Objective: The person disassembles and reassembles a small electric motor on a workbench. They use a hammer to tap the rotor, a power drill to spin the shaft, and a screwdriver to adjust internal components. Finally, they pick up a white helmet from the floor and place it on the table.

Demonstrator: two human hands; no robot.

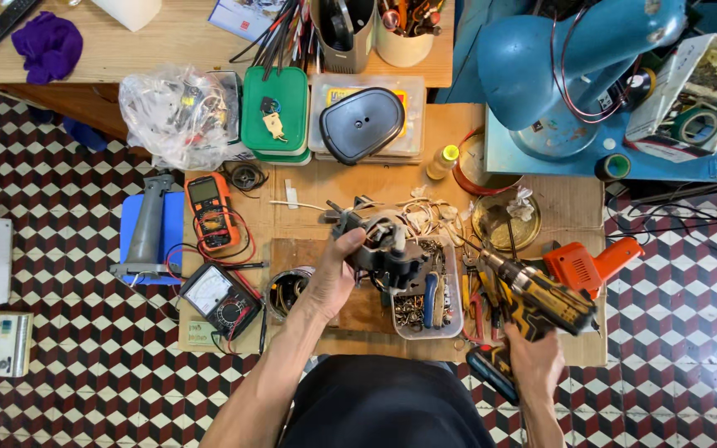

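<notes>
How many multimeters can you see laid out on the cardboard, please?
2: an orange digital multimeter left of the person's left hand, and a black analogue multimeter just below it. Others may be hidden among the clutter.

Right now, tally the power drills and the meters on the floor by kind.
Power drills: 2, the yellow-black drill in the right hand and the orange drill.
Meters: 2, the orange digital meter and the black dial meter.
Total: 4

2 bare forearms, no sleeves; bare hands, no gloves; dark garment over lap.
</notes>
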